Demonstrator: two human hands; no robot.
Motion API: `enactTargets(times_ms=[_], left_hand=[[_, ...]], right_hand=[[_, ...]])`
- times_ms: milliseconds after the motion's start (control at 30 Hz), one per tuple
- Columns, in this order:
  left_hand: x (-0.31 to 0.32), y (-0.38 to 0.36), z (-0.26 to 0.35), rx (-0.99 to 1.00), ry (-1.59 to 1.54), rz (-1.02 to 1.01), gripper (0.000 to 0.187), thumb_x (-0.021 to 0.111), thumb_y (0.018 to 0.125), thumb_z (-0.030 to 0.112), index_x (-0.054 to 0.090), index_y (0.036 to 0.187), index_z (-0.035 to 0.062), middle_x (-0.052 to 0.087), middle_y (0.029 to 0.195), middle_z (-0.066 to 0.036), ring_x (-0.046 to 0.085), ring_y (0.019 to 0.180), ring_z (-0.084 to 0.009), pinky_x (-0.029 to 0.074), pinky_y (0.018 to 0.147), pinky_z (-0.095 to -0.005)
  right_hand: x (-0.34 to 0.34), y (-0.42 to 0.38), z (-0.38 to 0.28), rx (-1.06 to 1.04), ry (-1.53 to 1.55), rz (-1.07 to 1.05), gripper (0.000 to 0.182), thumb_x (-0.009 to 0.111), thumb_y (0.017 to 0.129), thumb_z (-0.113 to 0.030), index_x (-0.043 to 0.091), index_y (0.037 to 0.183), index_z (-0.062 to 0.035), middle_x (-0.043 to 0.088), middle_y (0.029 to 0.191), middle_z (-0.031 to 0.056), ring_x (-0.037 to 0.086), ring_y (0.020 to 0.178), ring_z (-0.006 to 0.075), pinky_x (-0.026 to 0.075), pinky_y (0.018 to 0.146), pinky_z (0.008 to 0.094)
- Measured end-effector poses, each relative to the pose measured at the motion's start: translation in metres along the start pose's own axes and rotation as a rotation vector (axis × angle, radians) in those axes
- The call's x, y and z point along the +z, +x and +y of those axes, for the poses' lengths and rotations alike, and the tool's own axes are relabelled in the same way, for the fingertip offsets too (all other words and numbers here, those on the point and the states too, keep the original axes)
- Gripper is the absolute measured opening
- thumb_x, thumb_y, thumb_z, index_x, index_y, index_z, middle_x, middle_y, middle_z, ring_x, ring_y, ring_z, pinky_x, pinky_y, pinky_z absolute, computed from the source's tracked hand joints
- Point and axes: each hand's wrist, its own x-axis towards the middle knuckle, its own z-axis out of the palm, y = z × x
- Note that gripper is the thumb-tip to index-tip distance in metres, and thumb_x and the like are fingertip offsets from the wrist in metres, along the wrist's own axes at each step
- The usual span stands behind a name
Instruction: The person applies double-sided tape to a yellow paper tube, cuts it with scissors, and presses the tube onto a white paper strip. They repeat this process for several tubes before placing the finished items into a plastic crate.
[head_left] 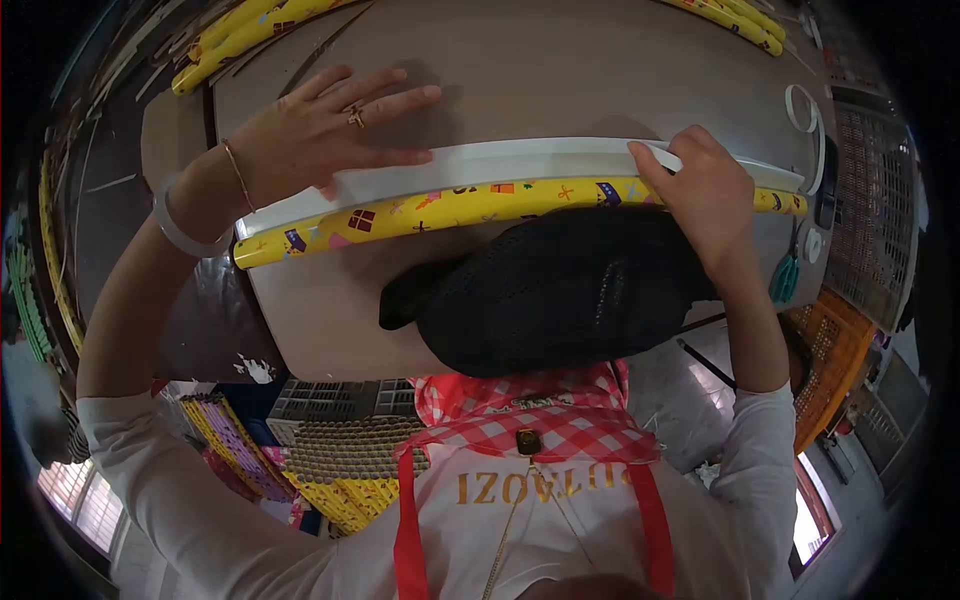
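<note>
A yellow roll of gift-print wrapping paper [440, 212] lies across the table, with its white underside [520, 155] showing as a long strip along the far side. My left hand [345, 125] is open, fingers spread, over the strip's left part and the tabletop beyond. At the strip's right part, my right hand [705, 185] is closed, the paper's white edge pinched between thumb and curled fingers. Close to my body, a black perforated fabric item [560, 290] sits just in front of the roll and hides part of it.
More yellow rolls [260, 35] lie at the table's far left, and others [735, 22] at the far right. White tape rings [800, 108] and teal-handled scissors [786, 275] are at the right edge. An orange crate [830, 365] stands right; stacked rolls [350, 470] are below left.
</note>
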Motion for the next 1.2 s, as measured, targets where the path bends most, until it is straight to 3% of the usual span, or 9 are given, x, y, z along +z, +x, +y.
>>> enactTargets(times_ms=[167,233,333,467,533,767,933,1067,1200], left_hand=[[-0.002,0.001,0.002,0.001,0.014,-0.004,0.105,0.077,0.035,0.035,0.035,0.130,0.0439,0.013,0.147,0.000,0.025,0.130,-0.0238,0.029,0.103,-0.0399],[-0.006,0.002,0.003,-0.045,-0.078,-0.054,0.093,0.074,0.042,0.030,0.040,0.128,0.0431,0.017,0.147,0.005,0.026,0.131,-0.0191,0.027,0.105,-0.0362],[-0.008,0.001,0.003,-0.043,-0.095,-0.056,0.093,0.074,0.043,0.030,0.039,0.128,0.0431,0.017,0.147,0.005,0.025,0.131,-0.0194,0.027,0.105,-0.0361],[-0.002,0.001,0.002,-0.031,-0.051,-0.043,0.095,0.074,0.042,0.030,0.038,0.129,0.0431,0.017,0.147,0.004,0.025,0.131,-0.0194,0.027,0.105,-0.0357],[0.001,0.000,0.000,0.007,0.021,0.010,0.107,0.076,0.036,0.036,0.032,0.132,0.0443,0.014,0.148,0.001,0.025,0.131,-0.0220,0.028,0.104,-0.0392],[-0.001,0.001,0.002,0.003,0.016,-0.013,0.107,0.076,0.036,0.037,0.031,0.133,0.0427,0.015,0.147,0.002,0.024,0.131,-0.0212,0.026,0.106,-0.0391],[0.008,-0.001,-0.002,0.045,0.114,-0.025,0.106,0.073,0.038,0.040,0.028,0.133,0.0425,0.012,0.148,0.003,0.015,0.135,-0.0198,0.020,0.110,-0.0390],[-0.002,0.006,0.002,0.042,0.174,-0.118,0.102,0.070,0.038,0.040,0.031,0.133,0.0412,0.011,0.148,0.002,0.012,0.136,-0.0201,0.017,0.111,-0.0397],[-0.021,0.011,0.004,-0.002,0.062,-0.216,0.095,0.075,0.044,0.034,0.037,0.131,0.0390,0.013,0.148,0.002,0.013,0.136,-0.0214,0.018,0.111,-0.0399]], right_hand=[[-0.001,0.001,-0.003,0.006,-0.038,-0.009,0.040,0.060,0.079,-0.041,0.064,0.072,-0.0015,0.060,0.076,0.0088,0.061,0.066,0.0258,0.049,0.058,0.0346],[0.000,0.001,-0.001,-0.010,-0.038,0.002,0.041,0.060,0.079,-0.041,0.064,0.072,-0.0016,0.059,0.076,0.0089,0.061,0.065,0.0258,0.049,0.058,0.0347],[-0.001,0.001,-0.003,-0.018,-0.041,0.002,0.041,0.059,0.080,-0.042,0.064,0.072,-0.0018,0.059,0.075,0.0089,0.061,0.065,0.0256,0.049,0.057,0.0349],[-0.004,0.004,-0.009,0.000,-0.093,-0.022,0.041,0.059,0.080,-0.042,0.065,0.071,-0.0022,0.059,0.074,0.0087,0.061,0.065,0.0252,0.049,0.056,0.0347],[-0.003,0.004,-0.010,-0.018,-0.112,-0.004,0.041,0.058,0.080,-0.042,0.065,0.071,-0.0023,0.059,0.074,0.0085,0.061,0.064,0.0250,0.049,0.056,0.0346],[-0.003,0.005,-0.014,-0.063,-0.165,0.021,0.041,0.058,0.081,-0.042,0.064,0.069,-0.0029,0.057,0.072,0.0079,0.061,0.065,0.0240,0.049,0.053,0.0337],[-0.004,0.006,-0.014,-0.069,-0.160,0.001,0.040,0.058,0.081,-0.041,0.064,0.071,-0.0025,0.057,0.071,0.0077,0.061,0.065,0.0240,0.049,0.055,0.0343],[-0.006,0.010,-0.015,-0.010,-0.152,-0.083,0.040,0.057,0.081,-0.040,0.064,0.072,-0.0021,0.057,0.071,0.0093,0.061,0.066,0.0253,0.049,0.057,0.0349],[-0.002,0.011,-0.012,-0.036,-0.134,-0.039,0.042,0.056,0.081,-0.043,0.066,0.067,-0.0040,0.059,0.074,0.0095,0.062,0.068,0.0261,0.049,0.057,0.0387]])
